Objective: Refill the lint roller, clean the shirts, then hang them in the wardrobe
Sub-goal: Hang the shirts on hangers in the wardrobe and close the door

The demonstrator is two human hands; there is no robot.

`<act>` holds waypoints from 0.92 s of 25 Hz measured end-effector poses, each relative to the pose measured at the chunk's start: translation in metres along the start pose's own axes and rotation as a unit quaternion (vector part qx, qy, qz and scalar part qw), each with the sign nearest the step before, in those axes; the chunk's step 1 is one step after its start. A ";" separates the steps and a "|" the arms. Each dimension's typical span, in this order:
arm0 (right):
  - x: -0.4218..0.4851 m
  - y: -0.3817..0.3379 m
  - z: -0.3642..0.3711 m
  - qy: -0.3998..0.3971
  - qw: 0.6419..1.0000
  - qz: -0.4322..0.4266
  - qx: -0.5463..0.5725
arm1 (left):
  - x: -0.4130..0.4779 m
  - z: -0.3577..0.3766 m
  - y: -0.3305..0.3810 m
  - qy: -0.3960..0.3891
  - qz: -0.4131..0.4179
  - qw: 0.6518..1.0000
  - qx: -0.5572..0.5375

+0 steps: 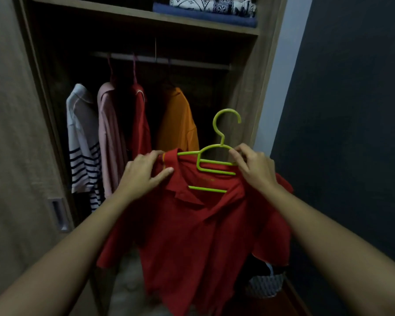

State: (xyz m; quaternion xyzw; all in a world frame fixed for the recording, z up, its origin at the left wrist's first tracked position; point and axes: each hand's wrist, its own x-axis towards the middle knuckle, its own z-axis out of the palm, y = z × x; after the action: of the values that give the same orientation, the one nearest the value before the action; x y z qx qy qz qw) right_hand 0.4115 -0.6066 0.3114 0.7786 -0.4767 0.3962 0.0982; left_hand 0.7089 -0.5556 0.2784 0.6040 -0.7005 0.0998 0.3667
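Head view. The person is standing before the open wardrobe, holding the red shirt [192, 224] well below the rail [192, 63] and in front of it.

The left hand [144, 172] is pinching the shirt's collar edge, thumb lying across the front. The right hand [253, 167] is gripping the far arm of the green hanger [212, 161] together with the cloth at that shoulder. The hanger's hook is pointing up, below the rail's right end.

Judgement: the shirt is being dressed onto the hanger and hanging is not yet done.

Four garments are hanging from the rail, among them an orange shirt [178, 124], nearest the apparently free right end.

Risks:
- The hanger's near arm is showing outside the collar, so that shoulder is looking unseated. Lifting now is likely to let the shirt slide off.
- The open placket is leaving a wide neck, so a tilt could drop the hanger through it.
- The hook could snag the orange shirt if it is raised too far left.
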 end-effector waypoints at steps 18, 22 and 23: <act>0.001 0.028 0.002 -0.115 0.942 0.161 0.269 | 0.022 -0.049 -0.046 -0.193 -0.059 0.933 -0.297; 0.006 0.002 0.008 -0.166 0.976 0.089 0.111 | 0.015 -0.040 -0.043 -0.167 -0.056 0.958 -0.228; 0.008 -0.010 0.007 -0.197 0.969 0.087 0.121 | 0.015 -0.042 -0.044 -0.162 -0.056 0.965 -0.197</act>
State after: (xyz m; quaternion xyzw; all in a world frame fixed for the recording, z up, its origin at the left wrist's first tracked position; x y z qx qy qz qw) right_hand 0.4250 -0.6106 0.3140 0.8029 -0.5012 0.2965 -0.1274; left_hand 0.7658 -0.5534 0.3040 0.5662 -0.7217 -0.1596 0.3648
